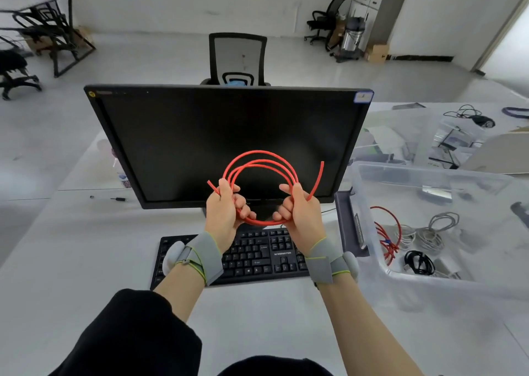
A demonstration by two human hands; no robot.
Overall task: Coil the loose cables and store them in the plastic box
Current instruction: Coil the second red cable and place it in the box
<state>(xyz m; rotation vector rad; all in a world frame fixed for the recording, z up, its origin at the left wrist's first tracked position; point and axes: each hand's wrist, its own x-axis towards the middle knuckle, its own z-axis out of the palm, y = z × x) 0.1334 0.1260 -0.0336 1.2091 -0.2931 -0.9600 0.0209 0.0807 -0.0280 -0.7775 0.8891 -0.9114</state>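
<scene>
Red cable coil (261, 172) between both hands

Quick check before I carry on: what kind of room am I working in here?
Most likely an office: a desk with a monitor and keyboard, swivel chairs on an open floor, and a metal cabinet against the far wall.

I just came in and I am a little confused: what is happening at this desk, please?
A person is winding a stiff red cable into loops above a black keyboard, in front of a dark monitor. The left hand and the right hand each grip one side of the coil, and both cable ends still stick out. To the right, a clear plastic box already holds red, grey and black cables. This coil is not yet in the box.
</scene>
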